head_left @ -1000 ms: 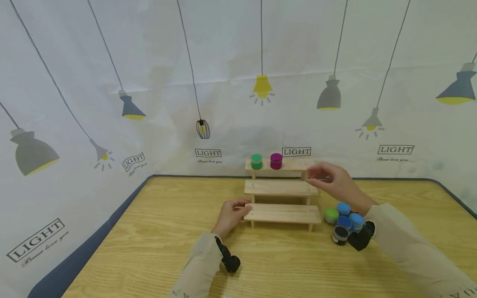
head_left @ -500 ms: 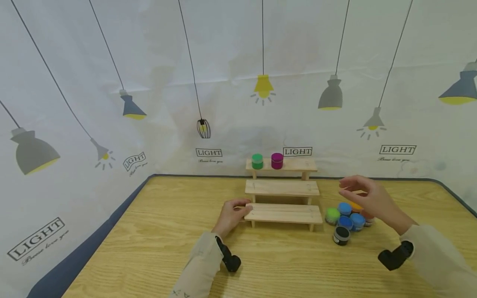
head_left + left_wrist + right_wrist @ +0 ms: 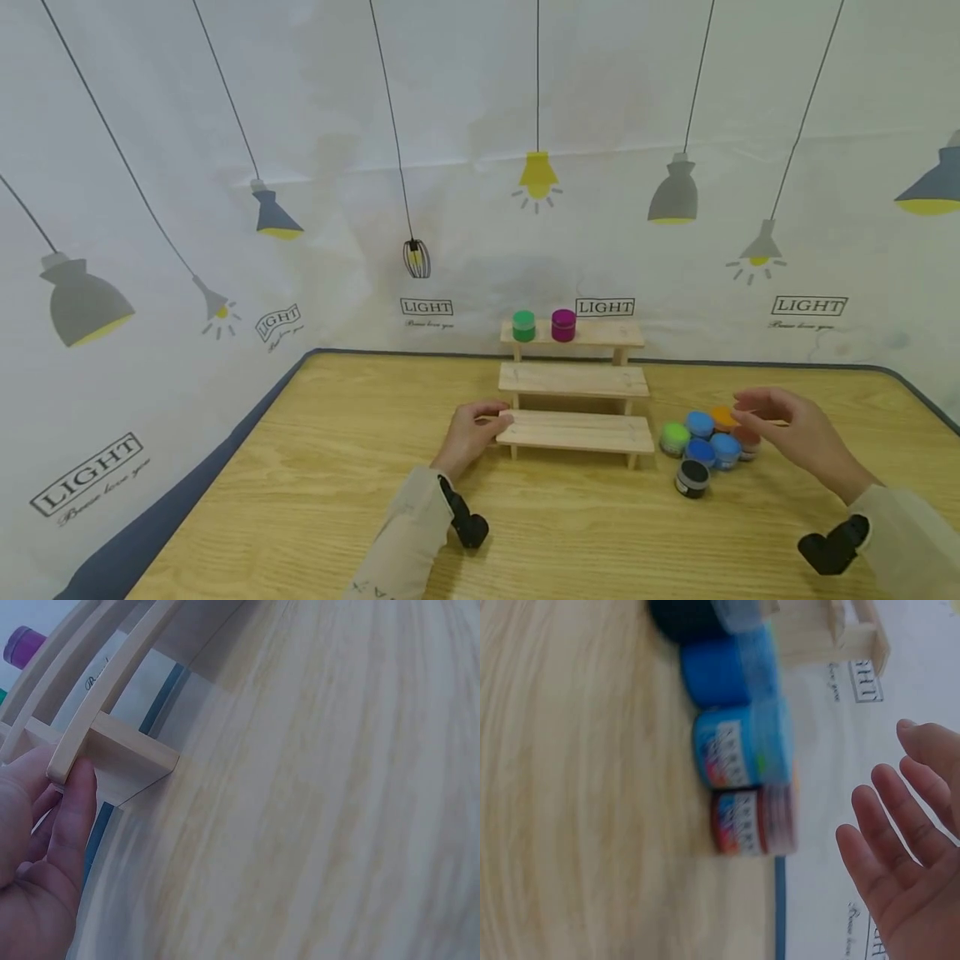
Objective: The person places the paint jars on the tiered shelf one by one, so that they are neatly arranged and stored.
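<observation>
Two hands were apart: your left hand (image 3: 471,433) gripped the left end of the wooden stepped shelf's (image 3: 573,432) lowest board, while your right hand (image 3: 795,433) hovered, fingers relaxed, over the cluster of round paint jars (image 3: 705,446) just beside the shelf's right end, bare grained tabletop (image 3: 315,483) around.

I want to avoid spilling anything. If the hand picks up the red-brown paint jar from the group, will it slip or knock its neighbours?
The red-brown jar looks short, wide and rigid, so it probably will not tip easily. It sits tight against the blue jar, so a sideways pull may nudge that one. The right hand hovers open above it; gripping the lid from above seems safest.
</observation>
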{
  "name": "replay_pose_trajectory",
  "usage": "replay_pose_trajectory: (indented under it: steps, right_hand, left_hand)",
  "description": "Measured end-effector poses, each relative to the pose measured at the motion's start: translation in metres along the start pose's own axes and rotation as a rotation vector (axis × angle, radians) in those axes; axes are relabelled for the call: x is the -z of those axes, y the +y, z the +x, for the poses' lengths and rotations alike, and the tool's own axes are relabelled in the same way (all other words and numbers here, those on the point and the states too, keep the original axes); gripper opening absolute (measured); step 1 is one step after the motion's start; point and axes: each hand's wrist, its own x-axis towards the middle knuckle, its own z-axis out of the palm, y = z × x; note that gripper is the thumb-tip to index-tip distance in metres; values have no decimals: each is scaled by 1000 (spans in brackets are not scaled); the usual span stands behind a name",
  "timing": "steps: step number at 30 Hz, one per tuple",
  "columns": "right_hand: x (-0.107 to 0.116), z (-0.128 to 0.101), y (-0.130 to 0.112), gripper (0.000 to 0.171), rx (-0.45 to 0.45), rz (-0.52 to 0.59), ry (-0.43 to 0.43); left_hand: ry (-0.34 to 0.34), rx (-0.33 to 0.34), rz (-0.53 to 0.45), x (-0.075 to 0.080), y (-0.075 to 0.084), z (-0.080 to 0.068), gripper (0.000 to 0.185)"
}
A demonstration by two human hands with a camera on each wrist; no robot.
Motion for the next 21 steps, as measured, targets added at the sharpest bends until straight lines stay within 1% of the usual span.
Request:
replay_pose_trajectory:
  steps: [6,9,14,15,21]
  right_hand:
    - [-1,-6,18,36,-51,-58,-13]
    - [-1,-8,25,40,-87,-56,-32]
    - [-2,-11,38,50,-156,39,-102]
    - [-3,-11,40,51,-166,63,-115]
    - [-4,-14,48,56,-185,143,-167]
  left_hand:
    - [3,-6,14,0,0,1,28]
    - [1,-8,6,0,3,-2,28]
    - [0,-16,-10,0,3,-1,27]
    - [1,-15,-11,0,-1,1,28]
    - [9,-7,4,-1,-2,1,28]
